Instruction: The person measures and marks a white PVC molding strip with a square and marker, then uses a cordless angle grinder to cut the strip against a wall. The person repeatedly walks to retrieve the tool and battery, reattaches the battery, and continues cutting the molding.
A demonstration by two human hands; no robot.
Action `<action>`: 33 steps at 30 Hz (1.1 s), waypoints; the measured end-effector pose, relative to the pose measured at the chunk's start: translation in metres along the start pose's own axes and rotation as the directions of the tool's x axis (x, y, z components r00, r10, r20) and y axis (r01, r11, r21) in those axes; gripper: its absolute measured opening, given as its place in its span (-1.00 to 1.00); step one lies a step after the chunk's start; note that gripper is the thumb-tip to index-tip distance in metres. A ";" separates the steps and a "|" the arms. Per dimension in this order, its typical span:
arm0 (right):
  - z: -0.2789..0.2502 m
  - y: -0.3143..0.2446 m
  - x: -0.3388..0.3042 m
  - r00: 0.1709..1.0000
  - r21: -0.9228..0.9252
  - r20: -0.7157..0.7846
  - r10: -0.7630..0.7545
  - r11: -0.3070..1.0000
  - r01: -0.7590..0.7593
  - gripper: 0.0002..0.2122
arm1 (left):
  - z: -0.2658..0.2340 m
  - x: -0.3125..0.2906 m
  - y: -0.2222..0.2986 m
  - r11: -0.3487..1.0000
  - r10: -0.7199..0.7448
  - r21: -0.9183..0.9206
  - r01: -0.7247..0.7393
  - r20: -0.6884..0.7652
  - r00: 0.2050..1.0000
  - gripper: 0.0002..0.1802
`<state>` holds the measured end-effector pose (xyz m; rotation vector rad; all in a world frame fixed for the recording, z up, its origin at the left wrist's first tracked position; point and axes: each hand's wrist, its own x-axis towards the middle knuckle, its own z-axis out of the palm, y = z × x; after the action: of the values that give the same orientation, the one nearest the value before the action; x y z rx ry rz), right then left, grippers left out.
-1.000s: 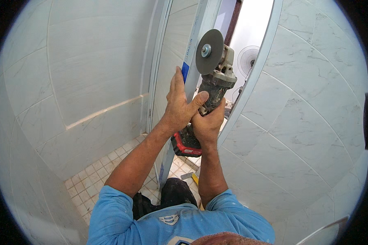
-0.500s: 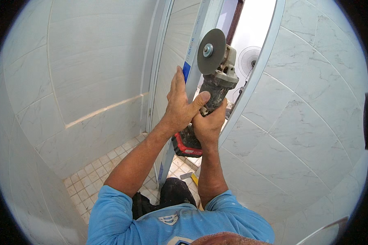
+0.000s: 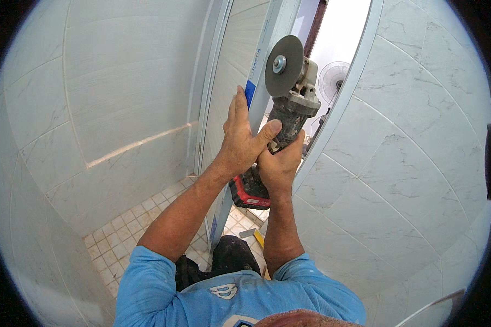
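Note:
My right hand is wrapped around the dark body of a cordless angle grinder. Its grey disc points up and away from me. A red and black battery pack hangs below the grip. My left hand lies with fingers stretched along the edge of a pale door. The left thumb reaches across toward the grinder's body, close to my right hand; whether it presses on the tool I cannot tell. A blue label shows on the door edge beside my left fingertips.
The pale blue door frame rises close to the grinder's right. Marbled tile walls stand on both sides. A yellow-and-grey square lies on the tiled floor. Beyond the doorway is a fan.
The grinder has shifted very slightly up and to the right in the picture. Both hands keep nearly the same position.

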<state>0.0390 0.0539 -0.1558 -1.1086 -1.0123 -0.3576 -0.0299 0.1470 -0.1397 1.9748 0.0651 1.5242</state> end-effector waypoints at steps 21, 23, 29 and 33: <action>-0.001 -0.006 -0.001 0.999 -0.060 -0.002 0.036 0.998 -0.036 -0.49 | 0.000 -0.001 -0.003 0.999 0.026 0.018 -0.026 -0.007 1.000 0.41; -0.002 -0.005 0.000 1.000 -0.061 -0.002 0.019 0.998 -0.019 -0.49 | 0.000 -0.003 0.003 0.998 -0.020 -0.053 0.020 0.004 1.000 0.41; -0.002 -0.005 0.001 1.000 -0.096 -0.003 -0.011 0.995 0.010 -0.50 | 0.000 -0.005 0.006 0.996 -0.036 -0.079 0.036 0.001 0.999 0.41; -0.003 -0.003 0.000 1.000 -0.098 0.013 0.007 0.995 -0.006 -0.49 | 0.000 -0.004 -0.001 0.999 0.009 -0.046 -0.009 0.003 1.000 0.39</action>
<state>0.0383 0.0497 -0.1543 -1.2041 -1.0115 -0.3983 -0.0307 0.1457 -0.1436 1.9435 0.0197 1.5148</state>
